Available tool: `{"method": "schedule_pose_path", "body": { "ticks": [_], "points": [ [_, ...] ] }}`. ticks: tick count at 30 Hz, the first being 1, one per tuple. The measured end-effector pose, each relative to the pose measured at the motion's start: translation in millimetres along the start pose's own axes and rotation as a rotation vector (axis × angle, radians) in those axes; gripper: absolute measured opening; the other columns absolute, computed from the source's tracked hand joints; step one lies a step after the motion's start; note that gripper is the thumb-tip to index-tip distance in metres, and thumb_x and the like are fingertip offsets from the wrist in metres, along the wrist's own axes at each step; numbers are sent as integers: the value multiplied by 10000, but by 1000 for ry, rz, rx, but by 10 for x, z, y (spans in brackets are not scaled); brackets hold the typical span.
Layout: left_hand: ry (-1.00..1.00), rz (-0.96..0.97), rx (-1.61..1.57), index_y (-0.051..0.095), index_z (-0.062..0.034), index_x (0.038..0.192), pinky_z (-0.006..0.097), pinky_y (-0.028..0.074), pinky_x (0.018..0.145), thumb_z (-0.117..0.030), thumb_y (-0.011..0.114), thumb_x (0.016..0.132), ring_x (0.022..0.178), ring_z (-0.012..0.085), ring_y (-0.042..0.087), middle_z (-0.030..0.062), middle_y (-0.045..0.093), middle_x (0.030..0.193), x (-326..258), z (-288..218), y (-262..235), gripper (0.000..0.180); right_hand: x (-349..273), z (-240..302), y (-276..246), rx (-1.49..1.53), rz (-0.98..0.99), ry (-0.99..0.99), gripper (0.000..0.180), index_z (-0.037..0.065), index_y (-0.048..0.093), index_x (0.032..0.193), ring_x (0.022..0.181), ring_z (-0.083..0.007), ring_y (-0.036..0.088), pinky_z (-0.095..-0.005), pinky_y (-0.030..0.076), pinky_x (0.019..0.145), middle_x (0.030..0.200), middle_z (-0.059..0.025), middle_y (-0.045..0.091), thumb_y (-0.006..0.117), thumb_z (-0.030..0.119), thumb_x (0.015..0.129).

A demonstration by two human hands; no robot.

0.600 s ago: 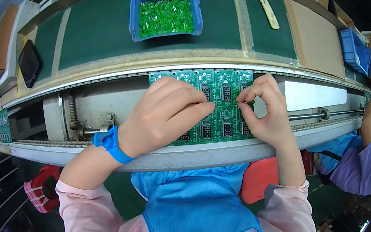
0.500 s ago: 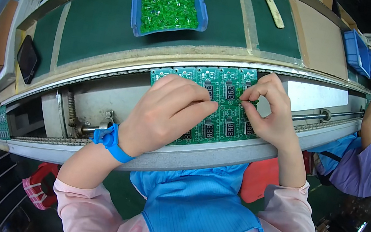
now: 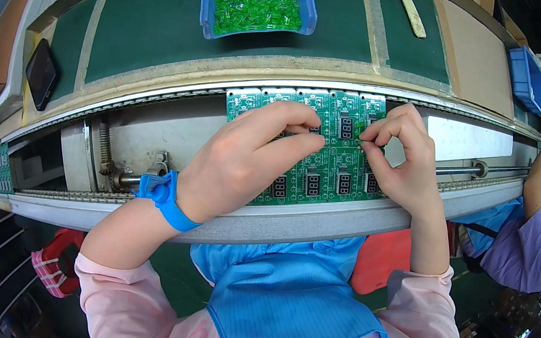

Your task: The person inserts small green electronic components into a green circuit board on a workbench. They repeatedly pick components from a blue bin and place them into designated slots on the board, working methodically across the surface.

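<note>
A green circuit board panel [image 3: 331, 152] with rows of black digit displays lies across the conveyor rails in front of me. Over its left half is my left hand [image 3: 245, 147], a blue strap around the wrist. Its thumb and forefinger tips stand a little apart above the board, and I see nothing between them. At the board's right side my right hand [image 3: 403, 158] is closed in a pinch on small green LEDs [image 3: 360, 128], mostly covered by the fingers. Beyond the board, a blue bin [image 3: 310, 16] holds many loose green LEDs [image 3: 259, 6].
Metal conveyor rails [image 3: 290, 222] run left to right before me. On the green bench behind them lie a dark phone-like slab [image 3: 41, 73] and a cutter-like tool with a pale handle [image 3: 409, 8]. At the right are another blue bin [image 3: 531, 79] and a co-worker in purple [image 3: 527, 245].
My left thumb and forefinger have parted, and the forefinger has moved up the board. The right hand keeps its pinch. The view has shifted slightly, moving the bench and bin upward.
</note>
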State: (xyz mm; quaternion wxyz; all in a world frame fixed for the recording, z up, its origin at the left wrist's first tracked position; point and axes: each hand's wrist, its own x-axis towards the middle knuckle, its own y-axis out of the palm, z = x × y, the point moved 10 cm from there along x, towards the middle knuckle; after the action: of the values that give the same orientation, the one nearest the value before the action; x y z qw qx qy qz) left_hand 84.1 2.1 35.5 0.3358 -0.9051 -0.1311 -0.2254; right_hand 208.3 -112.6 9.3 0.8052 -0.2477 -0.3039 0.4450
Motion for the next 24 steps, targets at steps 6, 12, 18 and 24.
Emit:
{"method": "schedule_pose_path", "body": {
  "ticks": [6,12,18,24],
  "points": [
    [48,50,66,704,-22,979,342,527,708,-13,760,761,811,260,658,99,670,912,27,-29,-18,226,-2,82,8,-97,4,-70,234,67,538,759,826,-239,579,-351,455,741,783,-39,624,709,-76,687],
    [42,-44,72,705,-4,1030,325,526,683,-4,765,764,775,239,656,102,675,904,35,4,-55,273,35,283,18,-294,42,-144,199,71,550,709,791,-243,579,-362,448,733,731,-52,609,686,-65,659],
    [-13,-116,-4,701,10,1113,293,529,656,68,701,803,767,201,656,110,670,929,30,32,-104,315,157,248,15,-256,139,-62,127,33,598,722,785,-274,602,-375,475,699,713,-95,609,660,-69,679],
    [-118,-131,-65,731,-38,1075,293,521,688,98,663,806,834,193,651,93,655,959,43,195,-109,309,751,262,-70,-4,227,-47,67,-8,649,820,747,-255,665,-347,527,720,785,-125,667,672,-18,757]
  ]
}}
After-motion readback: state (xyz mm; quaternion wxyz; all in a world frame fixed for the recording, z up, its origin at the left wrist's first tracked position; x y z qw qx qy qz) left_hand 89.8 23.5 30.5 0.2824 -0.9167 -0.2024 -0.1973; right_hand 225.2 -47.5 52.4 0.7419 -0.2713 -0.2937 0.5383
